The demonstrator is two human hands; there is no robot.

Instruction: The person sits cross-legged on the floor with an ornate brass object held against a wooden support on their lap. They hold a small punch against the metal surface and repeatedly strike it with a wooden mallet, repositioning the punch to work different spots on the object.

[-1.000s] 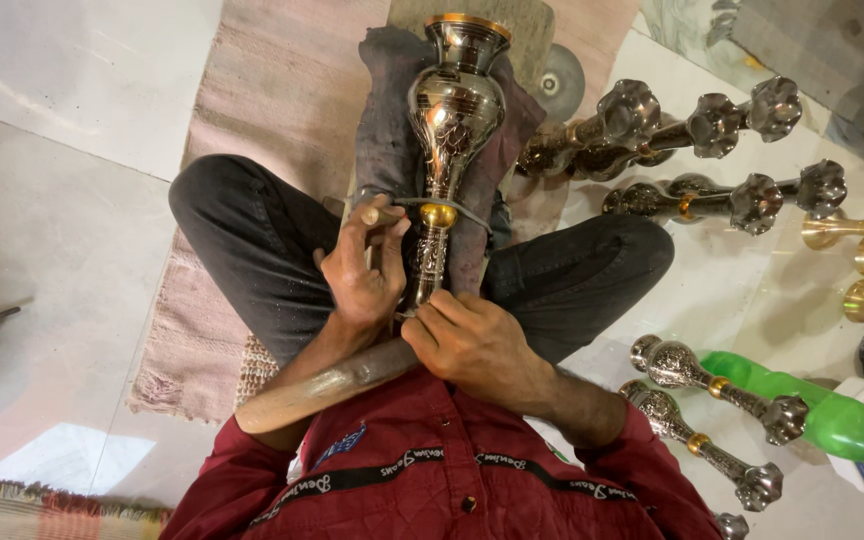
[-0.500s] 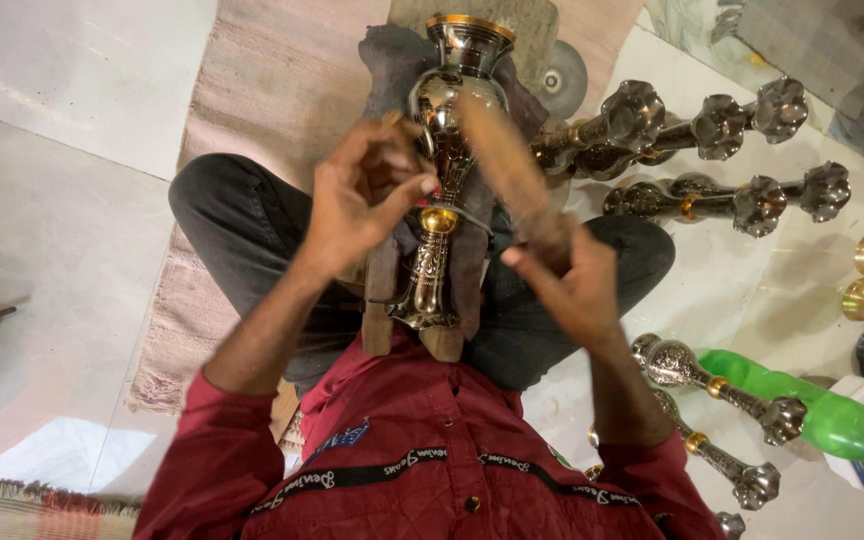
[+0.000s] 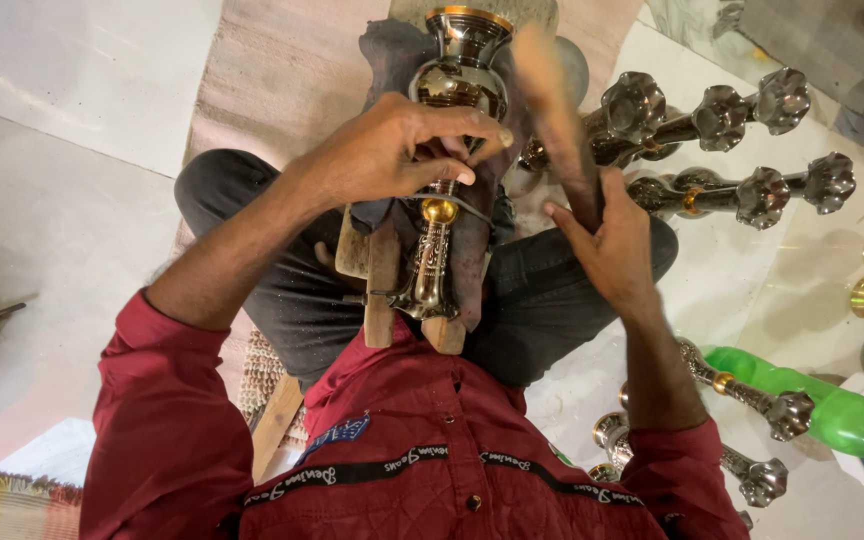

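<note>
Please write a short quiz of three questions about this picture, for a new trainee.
1. True or false: the left hand rests on the metal stem.
2. What does the right hand grip? A) wooden stick B) green bottle C) cloth
3. Fill in: the finished pieces lie on the person's ____ side.

Key: 1 true; 2 A; 3 right.

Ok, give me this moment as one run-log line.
left hand: pinching metal vase stem | right hand: gripping wooden stick, raised | vase: lying on wooden block over lap | finished stems: on floor at right
</note>
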